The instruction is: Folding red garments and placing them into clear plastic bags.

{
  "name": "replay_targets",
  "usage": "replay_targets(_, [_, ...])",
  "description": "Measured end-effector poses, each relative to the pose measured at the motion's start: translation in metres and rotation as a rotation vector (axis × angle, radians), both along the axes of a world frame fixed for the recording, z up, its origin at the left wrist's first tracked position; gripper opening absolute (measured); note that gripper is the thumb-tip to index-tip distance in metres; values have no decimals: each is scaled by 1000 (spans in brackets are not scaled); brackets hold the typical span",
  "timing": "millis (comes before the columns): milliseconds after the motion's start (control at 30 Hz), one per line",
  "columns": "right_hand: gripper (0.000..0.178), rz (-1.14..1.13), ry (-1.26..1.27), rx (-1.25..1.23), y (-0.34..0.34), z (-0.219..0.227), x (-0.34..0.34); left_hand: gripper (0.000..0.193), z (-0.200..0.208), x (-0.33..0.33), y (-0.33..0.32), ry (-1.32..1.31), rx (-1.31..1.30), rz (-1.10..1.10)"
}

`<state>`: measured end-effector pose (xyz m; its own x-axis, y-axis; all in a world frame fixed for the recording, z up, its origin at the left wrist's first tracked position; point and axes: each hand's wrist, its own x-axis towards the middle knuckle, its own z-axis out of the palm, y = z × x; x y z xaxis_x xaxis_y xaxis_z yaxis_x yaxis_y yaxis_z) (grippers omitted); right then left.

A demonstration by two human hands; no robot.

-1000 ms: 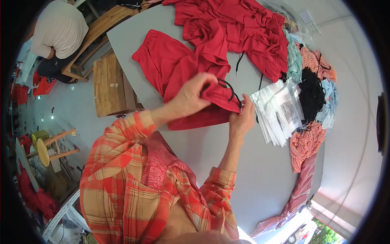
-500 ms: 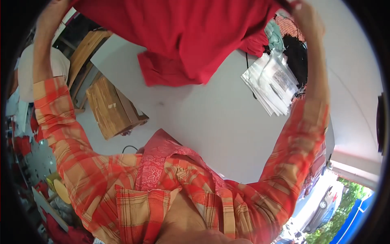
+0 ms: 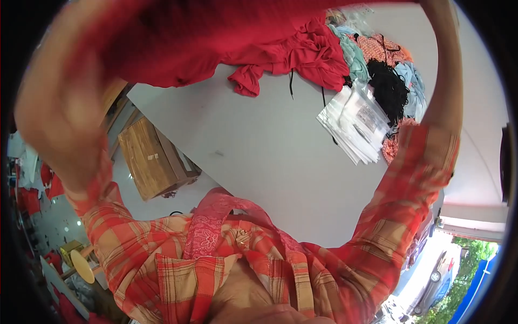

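Note:
A red cloth [image 3: 183, 48], perhaps a garment, hangs stretched across the top of the view between my raised hands, partly blurred. My left hand [image 3: 65, 92], smeared by motion, is up at the upper left, closed on one end of the cloth; its separate fingers do not show. At the upper right edge, my right hand [image 3: 435, 4] is mostly cut off and grips the cloth's other end. Beneath and beyond the cloth, crumpled red fabric [image 3: 318, 54] with a dark cord lies on the grey table [image 3: 270, 151].
Clear plastic packets [image 3: 353, 124] lie in a stack at the table's right. Beside them are black stringy material [image 3: 386, 89], mint fabric [image 3: 353, 56] and patterned orange fabric [image 3: 380, 48]. A wooden box [image 3: 148, 159] stands by the table's left edge.
The red cloth has swung up and to the left, uncovering crumpled red fabric on the table. My left hand has come closer and lower in view; my right hand has moved outward.

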<state>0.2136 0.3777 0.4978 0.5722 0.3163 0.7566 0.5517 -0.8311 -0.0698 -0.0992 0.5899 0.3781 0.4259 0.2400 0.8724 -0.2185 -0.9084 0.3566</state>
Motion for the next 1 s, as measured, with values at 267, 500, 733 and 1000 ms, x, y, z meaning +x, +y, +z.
replay_targets(267, [30, 33, 486, -109, -221, -248, -47, 38, -137, 5, -162, 538, 180, -964])
replay_targets(500, [30, -118, 1037, 412, -422, -413, -113, 24, -271, 17, -326, 901, 27, -1354])
replay_targets(733, [39, -407, 1026, 99, -453, -416, -177, 33, -299, 50, -162, 672, 200, -20])
replay_targets(1000, [36, -396, 724, -167, -336, -394, -224, 30, -344, 49, -66, 884, -268, 115])
